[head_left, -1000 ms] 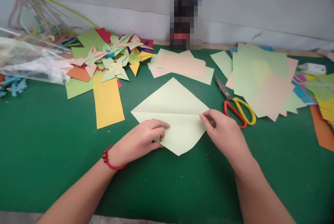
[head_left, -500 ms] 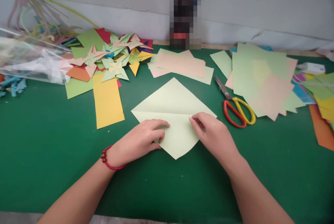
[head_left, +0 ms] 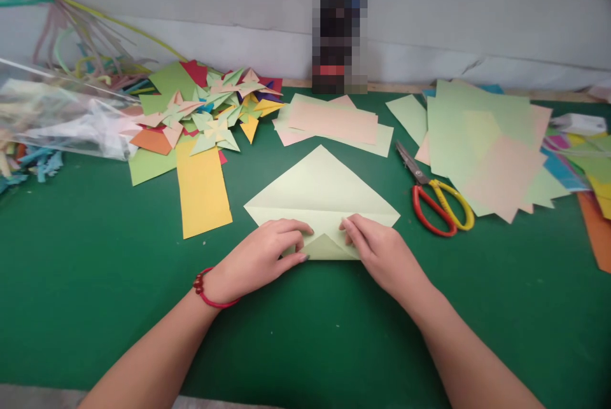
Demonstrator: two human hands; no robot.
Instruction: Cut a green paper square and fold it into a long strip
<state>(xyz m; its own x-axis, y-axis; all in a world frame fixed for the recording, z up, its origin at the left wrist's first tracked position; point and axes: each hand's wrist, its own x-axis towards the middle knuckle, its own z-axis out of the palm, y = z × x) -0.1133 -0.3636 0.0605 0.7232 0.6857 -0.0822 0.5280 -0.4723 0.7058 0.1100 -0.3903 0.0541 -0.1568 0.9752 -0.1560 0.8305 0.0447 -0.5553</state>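
Observation:
A light green sheet of paper [head_left: 319,180] lies diamond-wise on the table, with a crease running across its middle. Its near corner is turned up, making a straight lower edge. At the left of that fold, my left hand [head_left: 270,250] grips the paper, thumb at the edge and fingers curved over the top. My right hand [head_left: 377,247] holds the fold's right side with curled fingers, its fingertips just below the crease. The exact hold of the right thumb is hidden.
Scissors [head_left: 432,196] with red and yellow handles lie at right, beside stacked pastel sheets [head_left: 477,142]. Pink and green strips [head_left: 334,117] lie behind the paper. To the left are a yellow sheet [head_left: 203,193], folded paper shapes [head_left: 214,123] and a clear plastic bag [head_left: 71,123].
The sheet's near corner, flat before, has been folded upward toward the crease. My right hand has shifted slightly left and down along the paper; my left thumb now rests at the new folded edge.

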